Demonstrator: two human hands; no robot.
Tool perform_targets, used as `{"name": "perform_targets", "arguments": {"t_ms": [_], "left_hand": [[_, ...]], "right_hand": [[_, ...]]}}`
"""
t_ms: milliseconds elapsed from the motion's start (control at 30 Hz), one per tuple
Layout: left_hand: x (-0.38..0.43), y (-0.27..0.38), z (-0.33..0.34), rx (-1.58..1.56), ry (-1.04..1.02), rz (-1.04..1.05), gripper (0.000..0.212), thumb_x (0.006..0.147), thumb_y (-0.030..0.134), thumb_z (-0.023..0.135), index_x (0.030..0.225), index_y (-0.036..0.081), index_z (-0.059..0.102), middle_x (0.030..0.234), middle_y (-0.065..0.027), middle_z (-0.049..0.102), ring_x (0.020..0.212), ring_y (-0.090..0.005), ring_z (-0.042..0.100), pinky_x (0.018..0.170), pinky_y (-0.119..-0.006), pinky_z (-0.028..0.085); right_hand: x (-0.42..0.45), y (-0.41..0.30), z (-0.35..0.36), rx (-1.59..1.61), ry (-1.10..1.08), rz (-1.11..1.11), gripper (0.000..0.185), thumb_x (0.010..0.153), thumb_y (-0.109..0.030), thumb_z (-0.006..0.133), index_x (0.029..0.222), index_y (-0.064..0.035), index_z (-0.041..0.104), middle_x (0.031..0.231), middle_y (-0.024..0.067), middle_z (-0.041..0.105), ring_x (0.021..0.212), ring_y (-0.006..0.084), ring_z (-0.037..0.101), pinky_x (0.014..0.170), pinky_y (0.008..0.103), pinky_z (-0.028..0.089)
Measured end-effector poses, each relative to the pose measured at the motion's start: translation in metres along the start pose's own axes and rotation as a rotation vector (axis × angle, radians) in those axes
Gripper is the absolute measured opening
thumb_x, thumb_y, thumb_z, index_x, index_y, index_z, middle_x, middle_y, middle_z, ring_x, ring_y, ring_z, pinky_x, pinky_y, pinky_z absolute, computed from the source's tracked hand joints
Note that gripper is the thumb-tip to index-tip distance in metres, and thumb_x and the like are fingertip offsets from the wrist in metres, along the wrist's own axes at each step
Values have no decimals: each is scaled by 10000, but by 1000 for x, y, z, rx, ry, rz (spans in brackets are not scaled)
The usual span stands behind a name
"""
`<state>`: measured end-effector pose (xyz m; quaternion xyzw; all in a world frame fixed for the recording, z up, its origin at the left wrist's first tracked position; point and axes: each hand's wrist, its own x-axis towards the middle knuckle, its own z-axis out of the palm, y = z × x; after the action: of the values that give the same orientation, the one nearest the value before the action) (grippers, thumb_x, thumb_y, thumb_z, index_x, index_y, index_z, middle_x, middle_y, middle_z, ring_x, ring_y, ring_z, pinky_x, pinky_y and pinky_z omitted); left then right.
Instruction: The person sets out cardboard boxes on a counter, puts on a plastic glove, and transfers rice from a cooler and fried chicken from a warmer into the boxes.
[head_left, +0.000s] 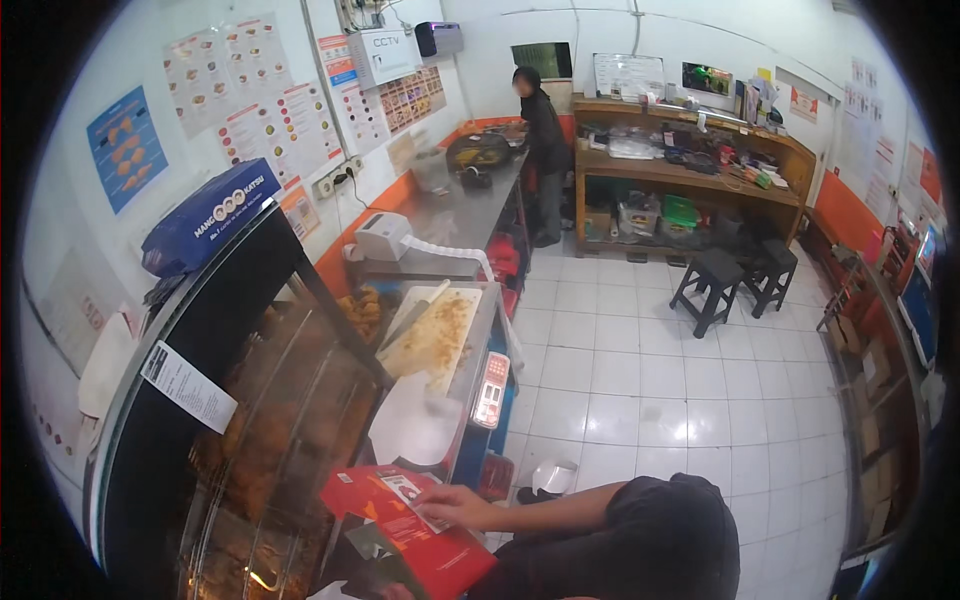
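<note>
My right hand (459, 508) reaches in from the lower right, its fingers on a printed paper label (409, 487) that lies against a red flat carton (442, 559). The carton is tilted and has lighter printing on it. At the bottom edge a small part of my left hand (397, 592) shows beside the carton's lower side; its fingers are mostly hidden. Just beyond the carton, a white paper sheet or unfolded box (416, 420) rests on the counter. Past that is a white cutting board (435, 334) covered in crumbs, with a knife (409, 322) on it.
A glass-fronted warming cabinet (277, 405) with fried food stands to my left. A printer (384, 234) trails paper over the steel counter (480, 195). A person (546, 150) stands at its far end. Black stools (709, 289) and wooden shelves (690, 176) are beyond the tiled floor (660, 360).
</note>
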<state>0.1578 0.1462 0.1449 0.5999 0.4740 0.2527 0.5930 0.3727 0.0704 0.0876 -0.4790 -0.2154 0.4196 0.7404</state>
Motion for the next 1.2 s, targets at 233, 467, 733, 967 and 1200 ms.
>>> {"name": "perform_targets", "arguments": {"t_ms": [233,467,733,967,1200], "left_hand": [[-9,14,2,-8,-62,-11,419,1040,361,512,1277,15,520,1114,-99,584,972,-216,569,852,-335,491],[-23,16,8,-44,-122,-18,433,1037,371,518,1283,15,520,1104,-98,588,968,-216,573,856,-337,493],[-27,-18,-20,-269,-251,45,399,1035,258,506,1308,-32,534,1121,-119,642,1030,-216,605,924,-325,476],[-41,6,-24,-159,-408,-73,282,1000,113,551,1246,-9,616,1152,-65,655,1069,-147,590,953,-292,451],[-43,16,-41,-1089,-443,240,288,953,105,659,1230,32,644,1253,-80,652,1145,-202,617,964,-399,510]], "right_hand": [[-14,-66,60,-551,-426,-728,384,954,-220,648,1316,-91,639,1050,40,409,1074,195,428,989,331,319],[-22,-66,67,-813,-280,-757,286,834,-240,707,1092,-132,652,1107,72,422,1085,264,435,961,439,310],[-33,-54,83,-847,-599,-626,299,742,-211,726,1027,-159,649,1187,86,471,1162,321,462,943,526,343],[-50,-89,76,-605,-556,-381,196,875,-165,684,1044,-100,759,1434,141,471,1340,304,414,1100,422,306],[-57,-63,59,231,-167,-39,853,844,-117,736,1534,-12,244,1494,145,419,1357,276,441,1115,429,385]]}}
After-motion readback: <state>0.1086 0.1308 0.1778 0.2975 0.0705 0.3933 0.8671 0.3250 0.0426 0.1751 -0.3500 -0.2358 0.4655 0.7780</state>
